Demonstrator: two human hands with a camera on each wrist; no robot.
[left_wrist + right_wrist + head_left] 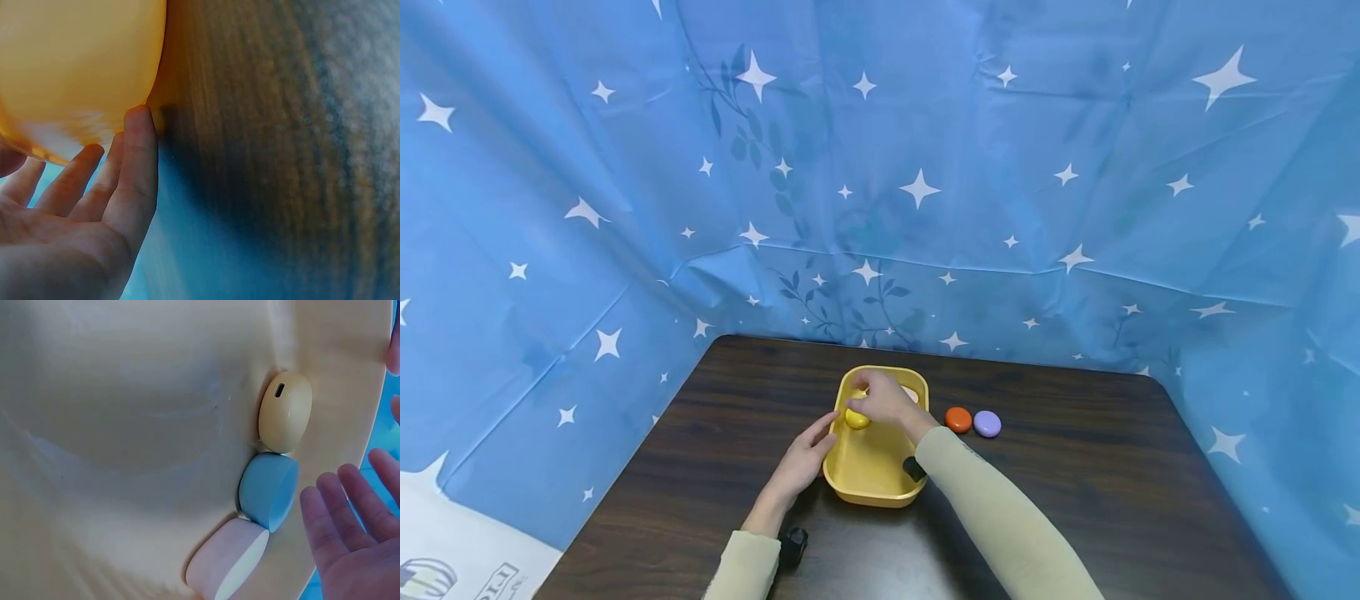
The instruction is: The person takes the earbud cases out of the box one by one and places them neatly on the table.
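A yellow tray (868, 479) lies on the table. My left hand (800, 465) is at its left side, and the left wrist view has its straight fingers (139, 169) touching the outer wall. My right hand (883, 398) reaches over the tray's far part. In the right wrist view its fingers (344, 519) extend loosely near the rim, gripping nothing visible. Inside the tray, along one wall, a glossy yellow rounded piece with a small dark slot (285, 415), a blue rounded piece (265, 487) and a pale pink one (228, 559) form a row. My right hand hides the blue one from the head view.
An orange round piece (958, 419) and a lilac one (987, 423) sit side by side on the dark wooden table (1075, 483), right of the tray. A blue star-patterned cloth (1000, 208) hangs behind the table and along its sides. White printed material (467, 550) shows at lower left.
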